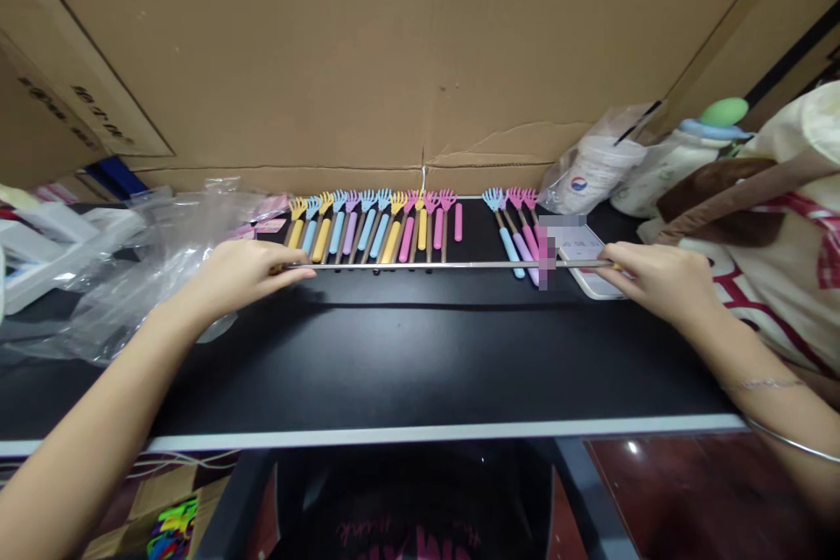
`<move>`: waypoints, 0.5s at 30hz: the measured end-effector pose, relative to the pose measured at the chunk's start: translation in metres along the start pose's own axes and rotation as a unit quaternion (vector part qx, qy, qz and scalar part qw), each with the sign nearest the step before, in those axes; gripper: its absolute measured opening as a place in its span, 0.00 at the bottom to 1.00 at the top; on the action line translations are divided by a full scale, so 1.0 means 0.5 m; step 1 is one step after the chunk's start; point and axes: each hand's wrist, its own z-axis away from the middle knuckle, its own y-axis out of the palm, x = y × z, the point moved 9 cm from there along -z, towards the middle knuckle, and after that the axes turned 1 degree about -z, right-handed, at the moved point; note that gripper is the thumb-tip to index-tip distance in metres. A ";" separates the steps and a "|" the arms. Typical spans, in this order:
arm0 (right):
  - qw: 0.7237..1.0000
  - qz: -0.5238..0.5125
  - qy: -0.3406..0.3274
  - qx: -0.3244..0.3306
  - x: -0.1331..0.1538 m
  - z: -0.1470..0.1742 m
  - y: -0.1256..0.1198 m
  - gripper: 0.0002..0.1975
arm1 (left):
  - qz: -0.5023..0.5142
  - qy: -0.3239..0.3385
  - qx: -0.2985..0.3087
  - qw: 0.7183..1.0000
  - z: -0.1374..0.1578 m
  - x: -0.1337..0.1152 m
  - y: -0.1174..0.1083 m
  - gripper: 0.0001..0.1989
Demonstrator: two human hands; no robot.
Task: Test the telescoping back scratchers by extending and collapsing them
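Steadily, the left hand (276, 267) and right hand (649, 280) stand well apart, palms down, fingers closed around opposite ends of a slender metal rod (472, 264) held level above the black tabletop (407, 367). Colorful back scratchers (392, 242) line the far side; a broad black stretch reaches the white front edge (420, 435).

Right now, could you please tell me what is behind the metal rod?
Colourful hand-shaped scratchers lie on the black table beyond it; the metal rod hides thin strips of some handles it crosses.
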 end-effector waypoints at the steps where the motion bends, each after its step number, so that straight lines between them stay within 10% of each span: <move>1: 1.000 -0.011 0.003 0.012 -0.001 0.000 0.005 0.26 | 0.005 0.003 0.002 1.000 0.001 -0.001 0.001 0.28; 15: 0.978 -0.014 0.112 0.175 -0.047 0.014 0.054 0.13 | 0.002 0.036 -0.074 0.997 0.009 -0.009 -0.024 0.30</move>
